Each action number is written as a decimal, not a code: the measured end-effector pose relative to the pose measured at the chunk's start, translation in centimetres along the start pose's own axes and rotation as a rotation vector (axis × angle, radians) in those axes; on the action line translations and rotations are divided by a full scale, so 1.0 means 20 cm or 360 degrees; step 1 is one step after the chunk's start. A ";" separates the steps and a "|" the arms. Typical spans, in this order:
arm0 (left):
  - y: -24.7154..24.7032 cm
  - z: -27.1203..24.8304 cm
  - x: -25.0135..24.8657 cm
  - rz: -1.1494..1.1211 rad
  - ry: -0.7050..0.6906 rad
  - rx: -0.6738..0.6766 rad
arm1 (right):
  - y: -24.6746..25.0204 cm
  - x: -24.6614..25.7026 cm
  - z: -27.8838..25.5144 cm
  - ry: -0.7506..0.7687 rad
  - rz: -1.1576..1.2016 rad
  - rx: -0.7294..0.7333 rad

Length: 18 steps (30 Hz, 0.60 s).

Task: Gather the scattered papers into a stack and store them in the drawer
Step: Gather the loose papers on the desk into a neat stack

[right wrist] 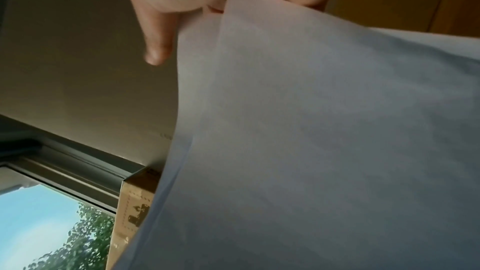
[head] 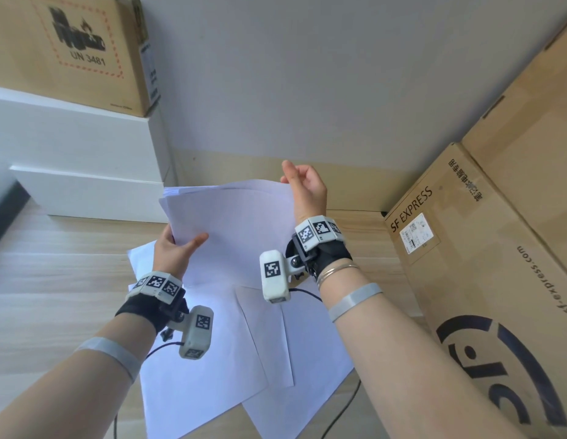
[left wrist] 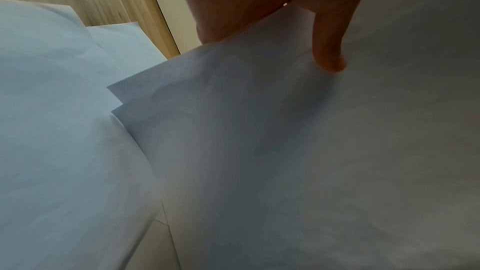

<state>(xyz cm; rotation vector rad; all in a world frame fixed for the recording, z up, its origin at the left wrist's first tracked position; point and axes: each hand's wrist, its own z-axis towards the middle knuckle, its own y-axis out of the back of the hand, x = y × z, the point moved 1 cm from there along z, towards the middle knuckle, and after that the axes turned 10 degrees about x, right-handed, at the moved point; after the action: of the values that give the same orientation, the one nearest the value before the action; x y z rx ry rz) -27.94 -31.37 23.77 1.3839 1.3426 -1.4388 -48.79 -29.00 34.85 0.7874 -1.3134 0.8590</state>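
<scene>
A sheaf of white papers (head: 241,223) is held up off the wooden surface, between both hands. My left hand (head: 177,245) grips its near left corner, thumb (left wrist: 330,48) lying on top of the sheet (left wrist: 285,151). My right hand (head: 299,180) pinches the far right corner; in the right wrist view the paper's edge (right wrist: 311,130) runs into the curled fingers (right wrist: 158,34). The sheets are not squared, and their edges fan out at the far left. More loose papers (head: 212,359) lie overlapping on the surface below my wrists. I see no open drawer.
A white stepped cabinet unit (head: 79,144) stands at the left with a cardboard box (head: 76,49) on top. Large SF Express boxes (head: 466,248) wall off the right side. A grey wall (head: 307,74) lies straight ahead. Thin black cables trail from my wrists.
</scene>
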 end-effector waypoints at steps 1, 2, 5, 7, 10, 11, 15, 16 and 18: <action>0.00 0.00 0.00 -0.0001 0.0003 -0.0004 | 0.00 -0.01 0.00 0.0007 -0.0037 -0.0022; 0.00 0.00 0.01 -0.0001 0.0008 -0.0008 | 0.01 -0.02 0.01 0.0030 -0.0044 -0.0037; 0.00 0.00 0.01 -0.0017 0.0012 -0.0004 | 0.05 -0.04 0.01 0.0127 -0.0019 -0.0056; 0.00 -0.01 0.01 -0.0012 0.0028 0.0012 | 0.07 -0.05 0.01 0.0156 -0.0005 -0.0061; 0.00 -0.02 0.03 -0.0009 0.0046 -0.0006 | 0.08 -0.05 0.00 0.0153 0.0146 -0.0005; 0.00 -0.02 0.04 -0.0010 0.0051 -0.0018 | 0.09 -0.06 -0.01 0.0111 0.0231 0.0063; -0.01 -0.02 0.04 -0.0057 0.0077 -0.0050 | 0.12 -0.16 -0.04 -0.0092 0.0345 0.0292; -0.01 -0.02 0.04 -0.0070 0.0077 -0.0049 | 0.13 -0.19 -0.07 -0.0131 0.0289 0.0318; -0.02 -0.02 0.03 -0.0091 0.0078 -0.0013 | 0.13 -0.26 -0.10 -0.0223 0.0096 0.0281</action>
<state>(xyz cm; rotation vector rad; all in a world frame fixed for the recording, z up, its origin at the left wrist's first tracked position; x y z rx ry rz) -28.32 -30.76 23.28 1.3938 1.4281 -1.4437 -50.50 -26.42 29.58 0.9644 -1.4036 0.9926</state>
